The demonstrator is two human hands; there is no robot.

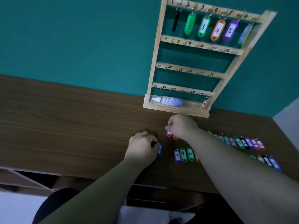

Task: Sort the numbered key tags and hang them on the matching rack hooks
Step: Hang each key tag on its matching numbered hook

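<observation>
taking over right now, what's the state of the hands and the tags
Left hand grips a blue tag. Right hand pinches a pink tag.
Done: rack hooks 1 to 6 and 24 carry tags.
Left: hooks 7 to 23 are bare; tag 8, tag 9, tag 10 and the others lie in rows on the table.

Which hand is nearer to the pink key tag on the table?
Right. The right hand is directly on the pink key tag, pinching its top end. The left hand is apart, to its left and nearer the person, gripping a blue tag.
</observation>
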